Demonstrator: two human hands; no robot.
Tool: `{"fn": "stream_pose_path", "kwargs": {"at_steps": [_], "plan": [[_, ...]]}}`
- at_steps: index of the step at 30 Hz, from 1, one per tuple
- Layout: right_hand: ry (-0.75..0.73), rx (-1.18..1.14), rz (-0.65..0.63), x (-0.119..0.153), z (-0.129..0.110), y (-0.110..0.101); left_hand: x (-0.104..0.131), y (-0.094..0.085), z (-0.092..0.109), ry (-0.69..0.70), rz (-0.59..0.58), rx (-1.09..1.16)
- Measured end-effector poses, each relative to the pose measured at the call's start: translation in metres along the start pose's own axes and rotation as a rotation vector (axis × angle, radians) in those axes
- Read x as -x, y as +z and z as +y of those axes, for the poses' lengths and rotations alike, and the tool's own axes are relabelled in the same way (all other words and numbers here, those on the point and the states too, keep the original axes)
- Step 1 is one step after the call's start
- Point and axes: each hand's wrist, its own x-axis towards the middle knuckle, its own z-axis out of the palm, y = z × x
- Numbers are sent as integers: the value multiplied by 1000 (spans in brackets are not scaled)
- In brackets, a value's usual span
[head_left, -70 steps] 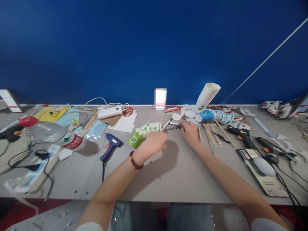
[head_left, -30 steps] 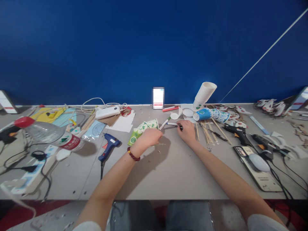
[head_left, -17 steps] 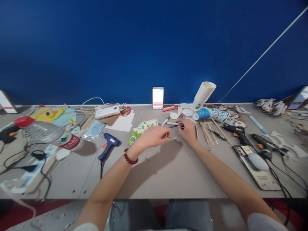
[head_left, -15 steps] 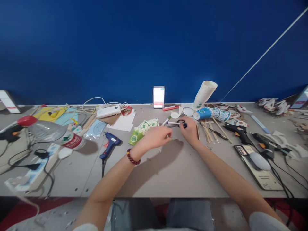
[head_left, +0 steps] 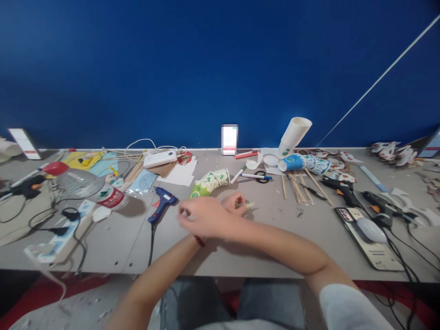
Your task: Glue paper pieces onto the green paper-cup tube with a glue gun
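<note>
My left hand (head_left: 235,202) is closed just above the table, pinching a small, thin, pale green-yellow piece (head_left: 250,205) that looks like paper. My right hand (head_left: 202,216) crosses over my left wrist. It looks empty, its fingers curved and apart, slightly blurred. Just left of its fingertips lies a blue glue gun (head_left: 163,205). Behind both hands, a chain of green patterned paper cups (head_left: 213,179) lies on its side, partly hidden. Scissors with dark handles (head_left: 263,177) and a blue-and-white marker (head_left: 254,176) lie farther back.
On the left are a water bottle (head_left: 85,185) and a power strip (head_left: 74,233). White stacked cups (head_left: 295,133), blue cups (head_left: 302,162) and wooden sticks (head_left: 297,188) lie right of centre. A phone with a mouse (head_left: 371,231) and black glue guns (head_left: 343,190) are farther right.
My right hand has left the scissors and swung left across my left arm, towards the blue glue gun. My left hand has dropped lower, still pinching the thin piece. The view has shifted slightly.
</note>
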Motion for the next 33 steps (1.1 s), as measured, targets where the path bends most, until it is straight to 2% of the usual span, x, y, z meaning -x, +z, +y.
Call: {"fn": "stream_pose_path", "kwargs": {"at_steps": [1,3,5,8,9,12,15,20,23,26,29,33], "plan": [[13,41,-117,-14,-10,13,-2,3,-2,35,-38,29],[74,74,-251,-45,-23,39,-3,8,-7,73,-122,209],[179,64,-303,-73,-26,63,-2,11,-12,96,-156,364],[344,-29,-384,-101,-21,90,0,16,-13,92,-115,457],[382,-33,-348,-106,-19,96,1,17,-11,89,-96,480],[476,-87,-295,-110,-12,105,1,20,-6,103,-38,544],[548,-198,-400,-110,-10,105,0,20,-3,89,-19,633],[562,-152,-395,-114,-11,105,1,19,-4,101,-134,744],[580,-181,-357,-113,-7,107,1,19,-7,148,-117,644],[578,-304,-261,-107,-1,109,2,20,-13,262,-38,337],[633,-602,-260,-103,4,115,4,20,-18,339,-1,35],[659,-1093,-260,-100,0,117,6,19,-18,504,31,-139]]}}
